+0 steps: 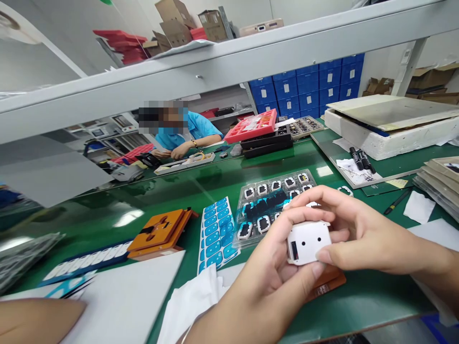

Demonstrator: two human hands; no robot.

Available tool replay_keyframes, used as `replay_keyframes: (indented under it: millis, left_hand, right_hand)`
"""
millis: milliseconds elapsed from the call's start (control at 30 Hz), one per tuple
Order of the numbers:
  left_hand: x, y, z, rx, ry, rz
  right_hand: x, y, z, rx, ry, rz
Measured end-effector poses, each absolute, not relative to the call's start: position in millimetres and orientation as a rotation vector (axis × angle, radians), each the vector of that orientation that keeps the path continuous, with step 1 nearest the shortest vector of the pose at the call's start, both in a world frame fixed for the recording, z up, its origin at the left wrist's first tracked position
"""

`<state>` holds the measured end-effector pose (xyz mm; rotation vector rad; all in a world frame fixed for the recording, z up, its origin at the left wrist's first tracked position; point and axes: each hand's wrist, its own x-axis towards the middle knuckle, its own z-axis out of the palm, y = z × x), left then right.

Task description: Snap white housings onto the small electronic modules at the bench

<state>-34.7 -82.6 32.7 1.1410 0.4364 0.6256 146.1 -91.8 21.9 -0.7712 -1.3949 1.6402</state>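
Observation:
Both hands hold one small white plastic housing with two round dark holes in its face and a dark slot at its left side. My left hand grips it from the left, thumb below and fingers behind. From the right, my right hand presses its thumb on the lower right corner, fingers curled over the top. Behind the hands lies a clear plastic tray with several white-rimmed black parts. To its left is a sheet of blue stickers. An orange fixture shows partly beneath the hands.
Left of the sticker sheet stands another orange fixture. A white cloth lies near the front. Black markers and a white foam box are at the back right. Across the bench sits a person in a blue shirt; a forearm enters lower left.

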Motion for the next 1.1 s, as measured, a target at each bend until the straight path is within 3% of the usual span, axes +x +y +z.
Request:
replay_keyframes:
  millis: [600, 833, 1100]
  left_hand:
    - [-36, -80, 16, 1.164, 0.274, 0.617]
    - [-34, -93, 26, 1.148, 0.533, 0.773]
    - [-30, -92, 18, 1.158, 0.468, 0.808]
  right_hand:
    - [136, -94, 26, -0.946, -1.456, 1.427]
    - [135, -91, 20, -0.950, -1.549, 1.174]
    - [134, -93, 16, -0.814, -1.439, 1.358]
